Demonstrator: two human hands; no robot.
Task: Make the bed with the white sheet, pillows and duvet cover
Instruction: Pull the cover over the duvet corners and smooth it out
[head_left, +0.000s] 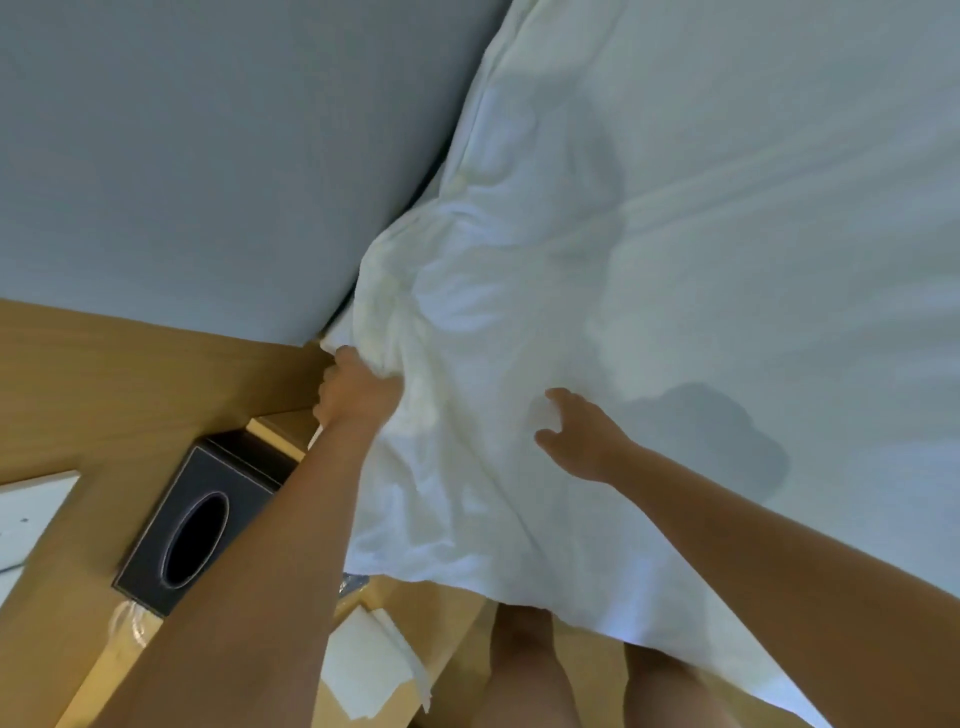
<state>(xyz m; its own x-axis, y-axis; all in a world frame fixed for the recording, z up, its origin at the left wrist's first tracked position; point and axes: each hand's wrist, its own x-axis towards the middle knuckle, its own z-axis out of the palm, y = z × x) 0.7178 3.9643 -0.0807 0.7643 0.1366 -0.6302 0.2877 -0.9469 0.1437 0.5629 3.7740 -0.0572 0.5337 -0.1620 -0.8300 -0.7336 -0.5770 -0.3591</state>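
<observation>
A white sheet covers the bed and fills the right half of the view, bunched into wrinkles at the corner by the headboard. My left hand grips that bunched corner of the sheet close to the grey padded headboard. My right hand hovers just above the sheet a little to the right, fingers loosely spread and holding nothing. The sheet's near edge hangs over the bed side in front of my legs. No pillow is in view.
A wooden bedside unit runs along the left under the headboard. On it stands a dark tissue box with an oval opening. A white folded paper lies lower down, and a white panel shows at the far left.
</observation>
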